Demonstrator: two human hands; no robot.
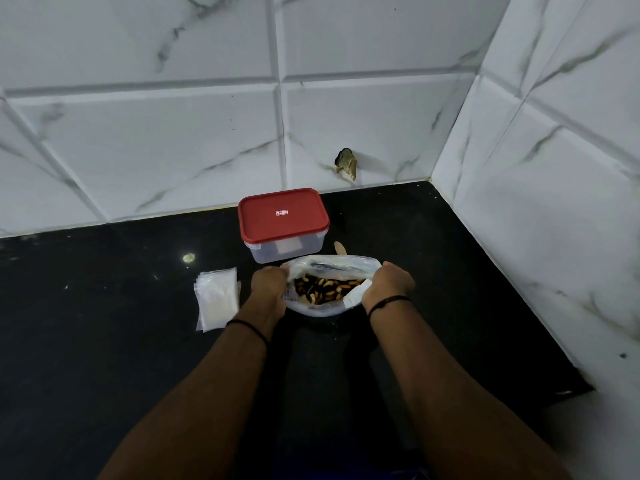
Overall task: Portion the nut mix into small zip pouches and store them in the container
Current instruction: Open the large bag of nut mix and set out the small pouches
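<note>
A clear plastic bag of nut mix [327, 268] stands on the black counter, its mouth pulled wide so the brown and pale nuts [325, 289] show inside. My left hand [268, 284] grips the bag's left rim and my right hand [391, 284] grips its right rim. A small stack of empty clear zip pouches [216, 297] lies flat to the left of the bag. Behind the bag stands a clear rectangular container [287, 249] with its red lid [282, 214] closed.
The tip of a wooden spoon [340, 247] pokes out behind the bag, right of the container. White marble-patterned tiled walls [173, 133] close off the back and right sides of the black counter [104, 341]. A brownish broken spot [346, 162] marks the back wall.
</note>
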